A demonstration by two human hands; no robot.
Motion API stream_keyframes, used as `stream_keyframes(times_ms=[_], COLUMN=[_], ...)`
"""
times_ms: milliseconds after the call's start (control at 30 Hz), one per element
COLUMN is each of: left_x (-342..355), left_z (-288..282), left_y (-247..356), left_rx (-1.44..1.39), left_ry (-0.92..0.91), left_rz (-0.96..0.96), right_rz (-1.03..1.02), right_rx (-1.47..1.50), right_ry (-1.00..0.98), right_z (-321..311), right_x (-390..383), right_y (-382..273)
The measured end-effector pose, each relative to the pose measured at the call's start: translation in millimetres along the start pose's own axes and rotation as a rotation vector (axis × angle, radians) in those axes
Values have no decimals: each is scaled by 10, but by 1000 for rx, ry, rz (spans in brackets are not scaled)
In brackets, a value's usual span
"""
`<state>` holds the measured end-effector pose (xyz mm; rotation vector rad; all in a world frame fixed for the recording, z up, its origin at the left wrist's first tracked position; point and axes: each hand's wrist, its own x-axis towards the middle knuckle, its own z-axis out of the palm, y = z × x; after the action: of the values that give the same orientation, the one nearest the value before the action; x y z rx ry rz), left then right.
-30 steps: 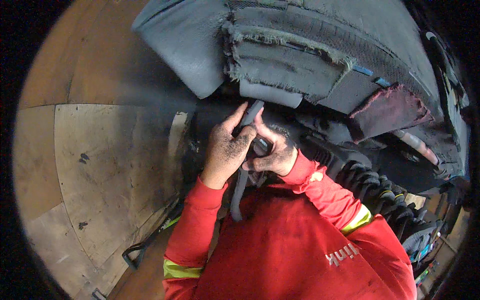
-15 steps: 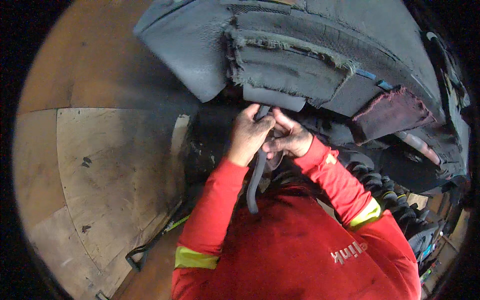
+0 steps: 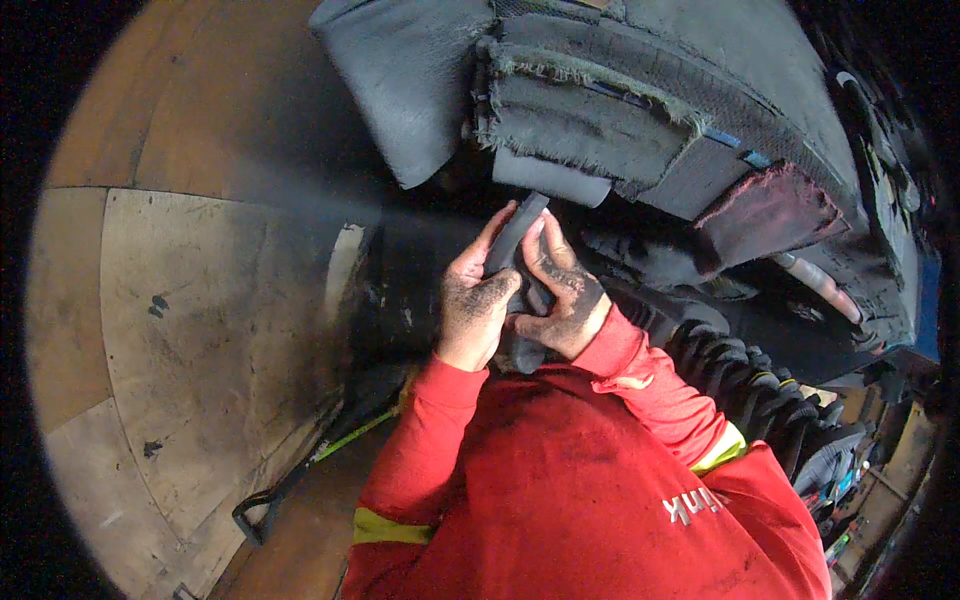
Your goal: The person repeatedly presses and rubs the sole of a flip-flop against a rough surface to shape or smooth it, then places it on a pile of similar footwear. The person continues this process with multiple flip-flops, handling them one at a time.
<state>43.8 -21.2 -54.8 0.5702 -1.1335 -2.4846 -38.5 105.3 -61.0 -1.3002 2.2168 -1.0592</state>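
Observation:
Both hands hold a long dark grey sole-like piece in front of my chest, tilted, its upper end just under a pale grey roller. My left hand grips it from the left, thumb pressed on its face and fingers behind. From the other side, my right hand closes on it with thumb and fingers; dark dust coats its back. The piece's rounded lower end shows below my thumbs, and its middle is partly covered by them. Whether the roller touches it I cannot tell.
Above the roller hangs a frayed grey cloth flap on a dusty machine housing. A grey flap hangs left, a reddish cloth right. Several dark curved pieces line the right side. Wooden panels stand at left.
The grey piece has been turned and raised; its long end no longer hangs down over my chest. Both hands have shifted their grip, and the view has moved slightly.

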Motion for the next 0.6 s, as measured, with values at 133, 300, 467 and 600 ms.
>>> stream_keyframes(times_ms=[133, 300, 467, 600], left_x=[47, 166, 547, 518], left_z=[-26, -54, -17, -92], left_y=[145, 229, -34, -337], left_rx=[277, 571, 618, 267], left_ry=[33, -6, -79, -68], left_rz=[-29, -29, 3, -23], right_rz=[-64, 251, 355, 451], right_rx=[247, 977, 1526, 920], right_ry=[27, -284, -251, -313], right_z=[48, 25, 1, -157], right_x=[53, 75, 257, 253], right_y=[4, 144, 449, 604])
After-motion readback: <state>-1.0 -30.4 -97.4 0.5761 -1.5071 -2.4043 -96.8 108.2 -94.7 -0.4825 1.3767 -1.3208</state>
